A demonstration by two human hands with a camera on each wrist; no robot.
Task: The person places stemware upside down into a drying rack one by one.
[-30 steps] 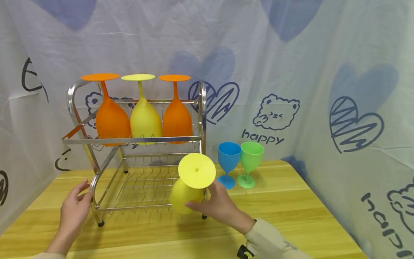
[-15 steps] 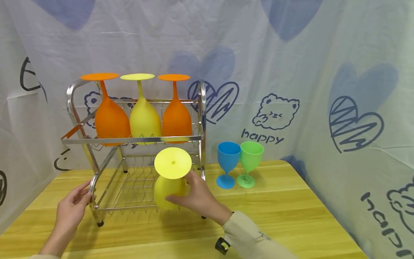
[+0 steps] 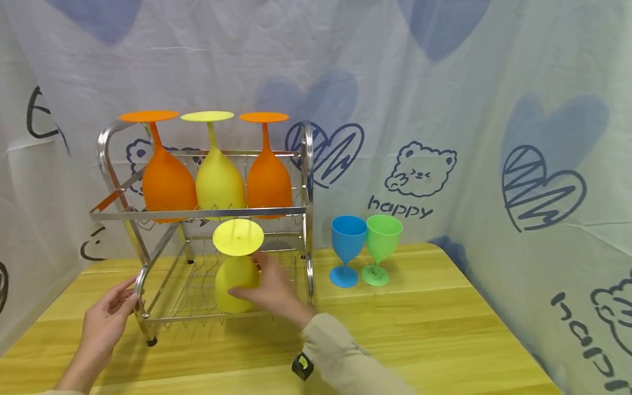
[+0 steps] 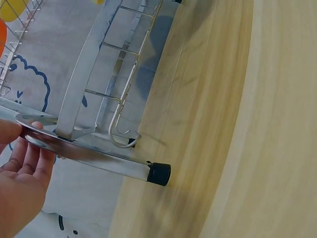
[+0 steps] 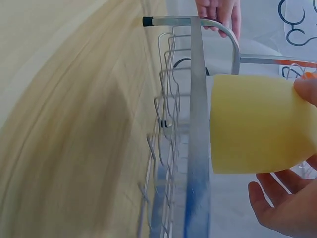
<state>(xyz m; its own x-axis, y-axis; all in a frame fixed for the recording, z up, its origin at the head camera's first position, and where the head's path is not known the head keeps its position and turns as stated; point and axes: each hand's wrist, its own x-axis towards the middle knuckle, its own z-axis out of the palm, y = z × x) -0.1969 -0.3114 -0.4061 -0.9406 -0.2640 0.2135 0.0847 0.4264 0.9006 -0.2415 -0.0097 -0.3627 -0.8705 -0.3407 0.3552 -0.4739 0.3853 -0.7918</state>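
Observation:
My right hand (image 3: 277,288) grips an upside-down yellow goblet (image 3: 233,282) by its bowl, thumb in front. The goblet is at the front of the lower tier of a metal two-tier dish rack (image 3: 197,213), its foot just under the upper tier's front bar. In the right wrist view the yellow bowl (image 5: 257,129) has its rim close to the lower front bar (image 5: 198,119). Over at the rack's left side, my left hand (image 3: 103,321) holds the curved leg (image 4: 74,149) between thumb and fingers.
On the upper tier, an orange goblet (image 3: 169,186), a yellow goblet (image 3: 220,186) and another orange goblet (image 3: 269,189) stand upside down. A blue goblet (image 3: 348,238) and a green goblet (image 3: 383,238) stand upright right of the rack. Printed cloth (image 3: 474,66) surrounds the wooden table (image 3: 424,340).
My right hand has carried the yellow goblet leftward from the rack's right front corner to in front of the lower tier's middle. My left hand stays on the leg.

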